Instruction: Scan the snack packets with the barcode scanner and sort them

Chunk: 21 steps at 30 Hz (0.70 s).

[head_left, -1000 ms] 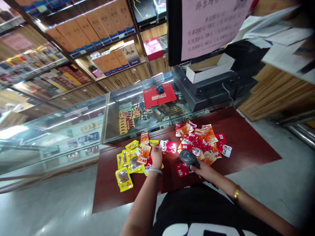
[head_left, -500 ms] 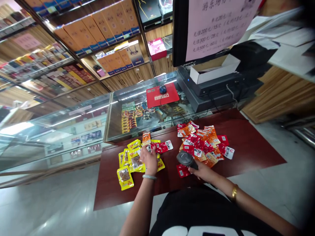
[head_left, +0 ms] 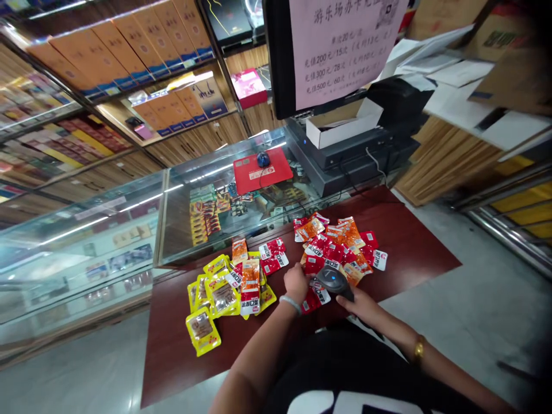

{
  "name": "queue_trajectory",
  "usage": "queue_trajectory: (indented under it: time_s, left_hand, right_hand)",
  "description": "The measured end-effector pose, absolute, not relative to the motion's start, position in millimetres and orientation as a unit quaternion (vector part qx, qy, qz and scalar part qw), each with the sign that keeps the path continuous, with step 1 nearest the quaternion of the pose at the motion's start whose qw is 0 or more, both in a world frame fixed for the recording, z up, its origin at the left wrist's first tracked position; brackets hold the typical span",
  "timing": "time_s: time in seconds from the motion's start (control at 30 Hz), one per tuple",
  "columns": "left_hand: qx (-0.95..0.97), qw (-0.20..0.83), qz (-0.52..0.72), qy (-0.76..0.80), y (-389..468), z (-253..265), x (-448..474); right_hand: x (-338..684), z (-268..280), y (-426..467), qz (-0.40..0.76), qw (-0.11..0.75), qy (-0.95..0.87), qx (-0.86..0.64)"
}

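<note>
My right hand grips a dark handheld barcode scanner, its head over a red snack packet on the dark red table. My left hand, with a pale bracelet at the wrist, rests on that red packet at the near edge of the right pile. That pile of red and orange packets lies just beyond the scanner. A second pile of yellow, orange and red packets lies to the left of my left hand.
A glass display counter with goods inside stands behind the table, with a red mouse pad and mouse on top. A monitor with a pink notice and a cash register sit at the back right. Shelves of boxes fill the wall.
My left hand left the yellow pile, where it set a red packet down, and moved right to a red packet beside the scanner. The scanner stayed in my right hand. The view shifted.
</note>
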State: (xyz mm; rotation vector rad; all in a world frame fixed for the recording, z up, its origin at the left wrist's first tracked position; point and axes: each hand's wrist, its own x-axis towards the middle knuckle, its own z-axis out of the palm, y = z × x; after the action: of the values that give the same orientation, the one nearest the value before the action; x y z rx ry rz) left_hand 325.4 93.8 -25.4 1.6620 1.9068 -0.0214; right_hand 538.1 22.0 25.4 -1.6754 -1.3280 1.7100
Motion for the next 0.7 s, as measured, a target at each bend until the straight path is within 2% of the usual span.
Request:
queue_trajectory:
  time_s: [0.17, 0.3, 0.53, 0.7]
  left_hand:
    - [0.586, 0.349, 0.051, 0.730, 82.8, -38.7, 303.1]
    - [0.552, 0.382, 0.174, 0.720, 77.7, -50.8, 297.4]
    - [0.398, 0.549, 0.366, 0.638, 66.9, -60.1, 284.4]
    - [0.415, 0.522, 0.371, 0.647, 60.9, -44.1, 277.7]
  right_hand:
    - [522.6, 18.2, 31.3, 0.638, 0.222, -0.458, -0.578]
    - [512.8, 19.0, 39.8, 0.638, 0.220, -0.465, -0.573]
    - [508.5, 24.2, 46.1, 0.648, 0.202, -0.493, -0.544]
    - [499.5, 24.1, 51.0, 0.649, 0.197, -0.519, -0.520]
